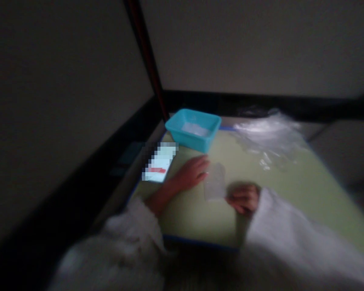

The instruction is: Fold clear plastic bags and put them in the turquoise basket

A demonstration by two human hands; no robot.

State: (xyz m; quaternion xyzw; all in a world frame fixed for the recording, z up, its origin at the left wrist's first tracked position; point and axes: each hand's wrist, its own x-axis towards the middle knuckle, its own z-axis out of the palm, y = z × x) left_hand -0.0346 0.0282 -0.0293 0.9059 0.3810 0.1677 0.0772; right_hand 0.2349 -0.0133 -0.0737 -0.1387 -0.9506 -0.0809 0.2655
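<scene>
Translucent pouch (214,184), flat on the pale-topped table (197,220), between the two hands. Might be a sheet; too blurred to say. Hand states?

Left hand (195,171): fingers loosely bent and a bit apart, tips at or just beside its left edge. Looks open, no grip visible. Right hand (244,198): fingers curled in, tips by the near right corner. Can't tell if it's pinching.

OK. Handling?

My guess: very light, thin and soft, bends easily. Probably slippery, and it may cling to the tabletop. Not brittle, but it could crease or tear if yanked.

Where to hold it?

Near right corner, thumb under and finger on top, with light pressure on the left edge to stop it sliding. Avoid bunching the middle.

Nearby stuff?

Turquoise tub (189,139) beyond it, something whitish (195,129) inside. Lit phone (160,163) left of it, shiny crumpled plastic (268,133) at far right.
</scene>
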